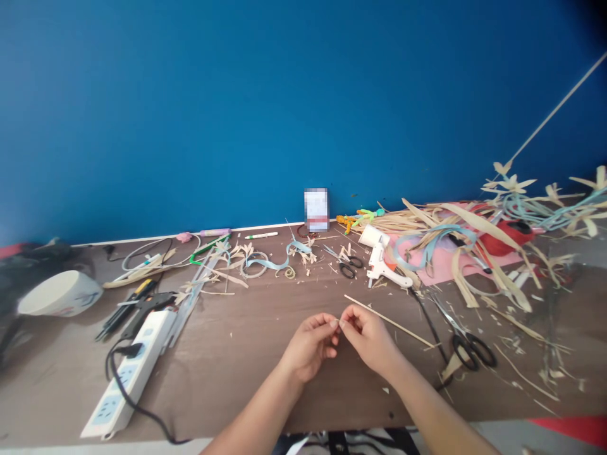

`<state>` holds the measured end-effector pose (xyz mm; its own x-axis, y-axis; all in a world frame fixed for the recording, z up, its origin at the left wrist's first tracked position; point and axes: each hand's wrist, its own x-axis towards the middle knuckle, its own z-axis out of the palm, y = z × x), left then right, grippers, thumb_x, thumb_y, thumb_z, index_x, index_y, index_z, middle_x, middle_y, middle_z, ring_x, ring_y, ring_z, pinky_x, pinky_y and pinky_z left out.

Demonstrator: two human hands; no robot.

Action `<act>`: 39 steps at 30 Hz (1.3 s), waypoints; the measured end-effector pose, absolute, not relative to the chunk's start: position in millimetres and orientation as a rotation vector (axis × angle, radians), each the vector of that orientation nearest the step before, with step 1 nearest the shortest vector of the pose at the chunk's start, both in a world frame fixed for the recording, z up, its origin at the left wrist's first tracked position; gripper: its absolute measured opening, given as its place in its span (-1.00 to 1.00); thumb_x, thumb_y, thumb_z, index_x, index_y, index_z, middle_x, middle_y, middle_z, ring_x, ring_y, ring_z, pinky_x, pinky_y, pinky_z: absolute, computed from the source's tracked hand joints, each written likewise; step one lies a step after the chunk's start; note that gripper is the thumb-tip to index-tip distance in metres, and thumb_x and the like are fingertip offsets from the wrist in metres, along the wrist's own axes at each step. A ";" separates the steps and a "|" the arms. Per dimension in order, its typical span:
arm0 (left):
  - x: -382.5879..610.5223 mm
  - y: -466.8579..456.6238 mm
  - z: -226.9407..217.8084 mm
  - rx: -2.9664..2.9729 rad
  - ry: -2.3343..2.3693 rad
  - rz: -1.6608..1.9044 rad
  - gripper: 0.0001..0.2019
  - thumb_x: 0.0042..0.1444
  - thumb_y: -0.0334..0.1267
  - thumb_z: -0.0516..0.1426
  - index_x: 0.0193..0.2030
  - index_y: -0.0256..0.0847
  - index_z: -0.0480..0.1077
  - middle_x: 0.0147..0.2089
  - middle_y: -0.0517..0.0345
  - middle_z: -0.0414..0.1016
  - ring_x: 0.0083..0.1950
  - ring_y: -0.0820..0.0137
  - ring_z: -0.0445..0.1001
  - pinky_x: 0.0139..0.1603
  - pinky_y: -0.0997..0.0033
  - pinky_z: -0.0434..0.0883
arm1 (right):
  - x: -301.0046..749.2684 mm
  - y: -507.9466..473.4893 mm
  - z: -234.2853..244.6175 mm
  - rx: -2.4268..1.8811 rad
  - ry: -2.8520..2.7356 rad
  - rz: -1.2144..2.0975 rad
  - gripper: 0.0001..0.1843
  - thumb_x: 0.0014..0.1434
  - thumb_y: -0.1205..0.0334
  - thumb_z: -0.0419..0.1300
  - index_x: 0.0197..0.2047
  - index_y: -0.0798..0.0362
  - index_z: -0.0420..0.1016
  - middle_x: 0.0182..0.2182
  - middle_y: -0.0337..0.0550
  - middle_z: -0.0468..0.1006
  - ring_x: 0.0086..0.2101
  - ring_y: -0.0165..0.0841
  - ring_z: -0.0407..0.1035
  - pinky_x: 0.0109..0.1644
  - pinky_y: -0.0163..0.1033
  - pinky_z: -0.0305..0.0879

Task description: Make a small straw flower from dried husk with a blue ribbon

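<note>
My left hand point(313, 347) and my right hand point(367, 338) meet above the front middle of the table. Thumbs and fingertips of both are pinched together around a small pale piece point(338, 321), mostly hidden, perhaps a bit of dried leaf strip. A thin straw-coloured strip point(391, 321) lies on the table just behind and right of my right hand. Further right rest scissors point(467, 344) with black handles, blades pointing away. Behind my right hand sits a white glue gun point(384, 262), its black cord running forward.
A white power strip point(137, 373) with a plugged-in cord lies left, beside a dark glue gun point(147, 309) and a white bowl point(61, 294). Smaller scissors point(347, 265) lie near the back. Pale leaf strips point(467, 297) and pink sheets crowd the right, before a blue wall point(284, 114).
</note>
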<state>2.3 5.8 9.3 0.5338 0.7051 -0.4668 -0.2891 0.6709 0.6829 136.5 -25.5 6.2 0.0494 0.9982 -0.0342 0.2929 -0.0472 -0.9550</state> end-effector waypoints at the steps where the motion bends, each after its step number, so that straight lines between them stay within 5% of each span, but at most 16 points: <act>1: 1.5 6.1 9.5 0.535 0.783 0.610 -0.85 -0.15 -0.32 0.22 -0.47 -0.33 0.32 -0.55 0.24 0.29 -0.58 0.63 0.25 -0.69 0.71 0.24 | 136.8 -25.1 5.8 -1.471 -1.358 1.069 -0.88 0.06 0.28 0.03 -0.49 0.03 0.26 -0.62 -0.28 0.37 -0.57 -0.42 0.26 -0.49 -0.33 0.14; 13: 2.1 11.6 9.4 0.030 0.741 0.484 -0.88 0.09 -0.42 0.01 -0.41 -0.39 0.32 -0.56 0.16 0.37 -0.61 0.60 0.35 -0.72 0.72 0.29 | 135.9 -26.8 9.8 -1.537 -1.468 0.866 -0.94 0.10 0.29 0.02 -0.40 0.03 0.27 -0.55 -0.28 0.37 -0.53 -0.42 0.27 -0.44 -0.34 0.18; 23: 5.8 7.3 3.2 0.253 0.761 0.645 -0.90 -0.10 -0.39 0.20 -0.42 -0.39 0.41 -0.63 0.25 0.32 -0.65 0.65 0.29 -0.69 0.75 0.29 | 131.3 -32.2 17.6 -1.574 -1.685 0.469 -0.93 0.07 0.36 0.04 -0.39 0.03 0.31 -0.42 -0.21 0.37 -0.43 -0.38 0.28 -0.39 -0.32 0.15; 29: 6.9 3.6 6.0 0.457 0.888 0.742 -0.74 -0.29 -0.25 0.30 -0.45 -0.38 0.46 -0.65 0.28 0.26 -0.64 0.67 0.20 -0.69 0.72 0.22 | 130.5 -31.6 19.7 -1.579 -1.687 0.453 -0.92 0.06 0.37 0.03 -0.42 0.03 0.31 -0.45 -0.22 0.37 -0.46 -0.40 0.26 -0.41 -0.33 0.12; 39: 4.6 2.3 8.3 0.632 0.974 0.757 -0.75 -0.28 -0.18 0.28 -0.52 -0.33 0.39 -0.59 0.26 0.26 -0.59 0.62 0.18 -0.68 0.67 0.20 | 136.0 -25.9 9.5 -1.623 -1.400 0.841 -0.92 0.04 0.29 0.03 -0.48 0.05 0.27 -0.71 -0.38 0.21 -0.67 -0.48 0.13 -0.57 -0.39 0.06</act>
<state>4.6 2.3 8.3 0.3535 0.7986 -0.4871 -0.2755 0.5865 0.7617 136.0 -25.9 9.5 0.1611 0.9867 0.0228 0.4433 -0.0517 -0.8949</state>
